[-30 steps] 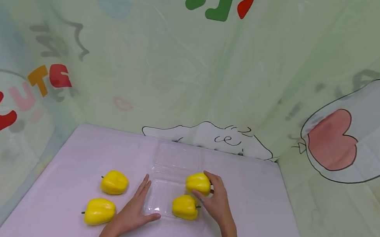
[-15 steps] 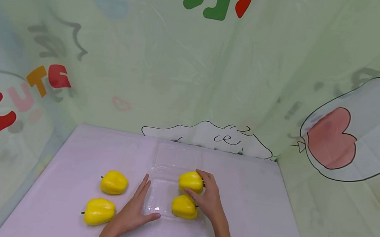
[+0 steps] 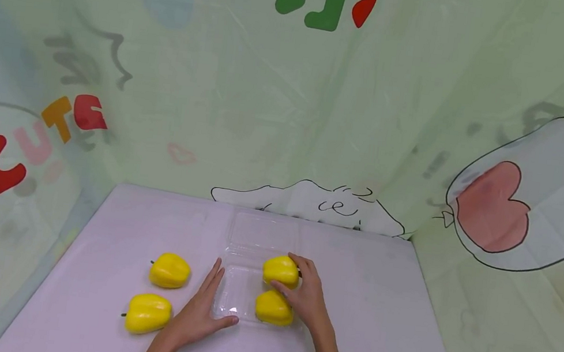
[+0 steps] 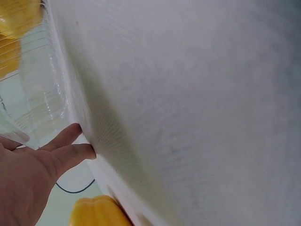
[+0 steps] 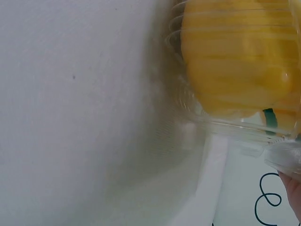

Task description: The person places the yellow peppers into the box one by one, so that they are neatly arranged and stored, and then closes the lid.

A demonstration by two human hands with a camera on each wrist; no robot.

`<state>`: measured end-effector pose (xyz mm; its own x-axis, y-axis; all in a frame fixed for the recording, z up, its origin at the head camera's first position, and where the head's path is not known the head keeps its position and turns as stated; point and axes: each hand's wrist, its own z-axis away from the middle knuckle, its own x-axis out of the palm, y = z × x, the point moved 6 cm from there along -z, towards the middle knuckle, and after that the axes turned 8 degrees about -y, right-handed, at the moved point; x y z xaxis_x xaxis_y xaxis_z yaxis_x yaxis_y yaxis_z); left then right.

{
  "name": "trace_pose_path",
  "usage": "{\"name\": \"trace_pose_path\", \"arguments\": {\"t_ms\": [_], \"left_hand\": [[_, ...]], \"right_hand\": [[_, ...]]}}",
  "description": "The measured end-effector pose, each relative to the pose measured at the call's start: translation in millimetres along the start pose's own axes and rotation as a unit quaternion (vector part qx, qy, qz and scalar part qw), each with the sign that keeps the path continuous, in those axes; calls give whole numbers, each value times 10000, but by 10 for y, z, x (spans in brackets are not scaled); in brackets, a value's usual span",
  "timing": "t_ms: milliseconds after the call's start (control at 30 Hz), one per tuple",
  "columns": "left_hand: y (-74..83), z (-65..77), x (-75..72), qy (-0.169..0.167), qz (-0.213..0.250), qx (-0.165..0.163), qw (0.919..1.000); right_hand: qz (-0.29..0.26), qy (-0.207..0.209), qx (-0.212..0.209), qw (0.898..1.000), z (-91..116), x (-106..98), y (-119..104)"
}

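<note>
Booth-like setup: printed drapes [image 3: 268, 110] (balloon [image 3: 553, 178], coloured letters [image 3: 61, 119]) on three sides of table [image 3: 376, 309].

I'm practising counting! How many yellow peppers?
4. A far pepper and a near pepper lie left of the left hand; a third pepper sits in the clear box; a fourth pepper, beyond the third, is in the right hand.

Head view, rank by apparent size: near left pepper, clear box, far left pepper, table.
1. Table
2. Clear box
3. Near left pepper, far left pepper: unsure; near one looks slightly bigger but sits closer.
</note>
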<state>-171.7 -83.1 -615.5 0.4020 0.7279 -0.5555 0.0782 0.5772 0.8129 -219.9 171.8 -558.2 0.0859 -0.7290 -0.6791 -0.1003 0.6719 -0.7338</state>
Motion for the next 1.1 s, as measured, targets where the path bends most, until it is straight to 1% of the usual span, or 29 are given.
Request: {"name": "trace_pose_path", "arguments": {"t_ms": [300,533,833,1100], "left_hand": [[-1,-4,-4,-33,-24,-23,10000],[-1,-7,1,-26,-15,0,10000],[-9,-10,-7,-10,-59,-56,10000],[1,-2,-14,-18,-17,3,10000]], "right_hand": [[-83,-67,-62,9999,-24,12,29],[-257,-224,-36,9994,-9,-20,66],[-368,-363,-373,9980,-24,-62,64],[-463,-382,-372,9975,-27,-70,71]]}}
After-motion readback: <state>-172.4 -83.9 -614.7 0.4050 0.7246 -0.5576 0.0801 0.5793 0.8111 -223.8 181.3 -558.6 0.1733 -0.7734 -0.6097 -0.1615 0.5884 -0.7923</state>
